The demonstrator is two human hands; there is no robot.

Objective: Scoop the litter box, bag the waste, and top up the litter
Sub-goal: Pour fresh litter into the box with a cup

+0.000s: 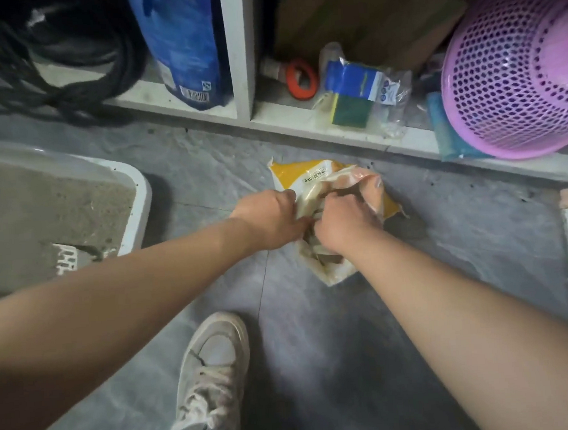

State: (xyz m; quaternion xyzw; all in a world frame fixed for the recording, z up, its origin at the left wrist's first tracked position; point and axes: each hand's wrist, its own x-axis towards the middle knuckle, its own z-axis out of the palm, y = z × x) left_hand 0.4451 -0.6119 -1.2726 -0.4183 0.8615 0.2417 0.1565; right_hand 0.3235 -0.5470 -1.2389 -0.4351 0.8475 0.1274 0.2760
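Waste bag [323,179] gripped by left hand [269,219], right hand [340,228] (perhaps twisting), open floor [317,345] around

both arms outstretched; left hand [269,220], right hand [341,226] fingers curled, gripping.

A pink perforated basket [513,64] lay tipped on the far right shelf [336,120], beside packaged sponges [355,94] and an orange tape roll [299,79]. Black cables [34,64] coiled far left, next to a blue bag [182,45], possibly detergent. 1 white sneaker [213,378] stood on the near grey floor [367,342].
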